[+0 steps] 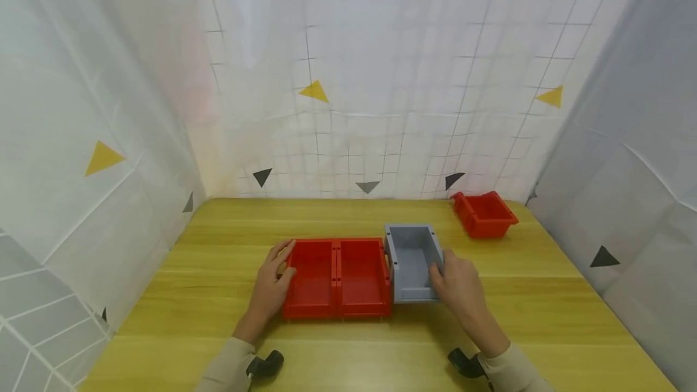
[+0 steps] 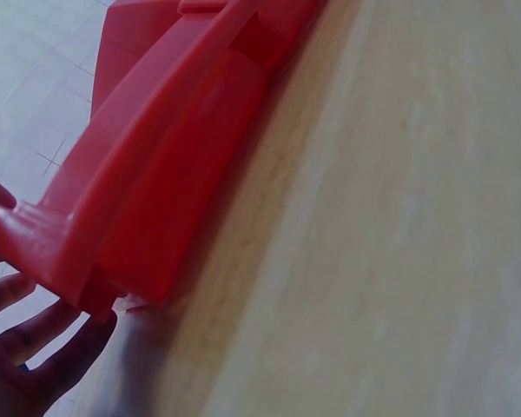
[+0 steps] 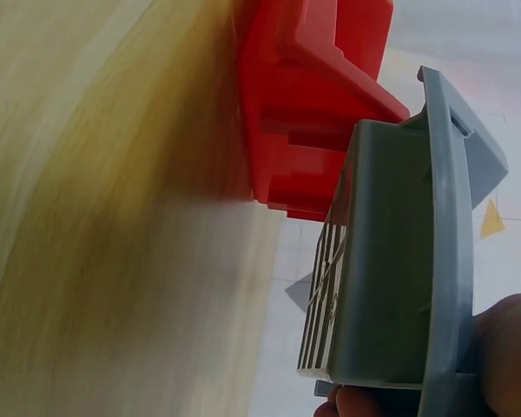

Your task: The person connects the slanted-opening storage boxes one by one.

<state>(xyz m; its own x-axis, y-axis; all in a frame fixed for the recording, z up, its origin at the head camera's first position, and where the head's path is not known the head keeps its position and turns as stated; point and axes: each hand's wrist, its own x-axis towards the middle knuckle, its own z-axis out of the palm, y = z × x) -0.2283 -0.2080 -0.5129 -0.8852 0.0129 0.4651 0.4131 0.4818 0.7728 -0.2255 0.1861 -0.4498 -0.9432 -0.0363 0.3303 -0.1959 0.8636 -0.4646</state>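
Red bin (image 1: pixel 309 277) touches spread-fingered left hand (image 1: pixel 270 281) while right hand (image 1: pixel 460 281) pinches grey bin (image 1: pixel 411 262).

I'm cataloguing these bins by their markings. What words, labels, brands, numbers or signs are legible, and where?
None readable: no lettering or numbers show on the gray bin, the two side-by-side red bins or the far red bin.
The white sheeting carries only lines and triangles.

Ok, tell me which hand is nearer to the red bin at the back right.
Right. The right hand grips the gray bin, in front of the lone red bin; the left hand is farther off, at the left end of the red pair.
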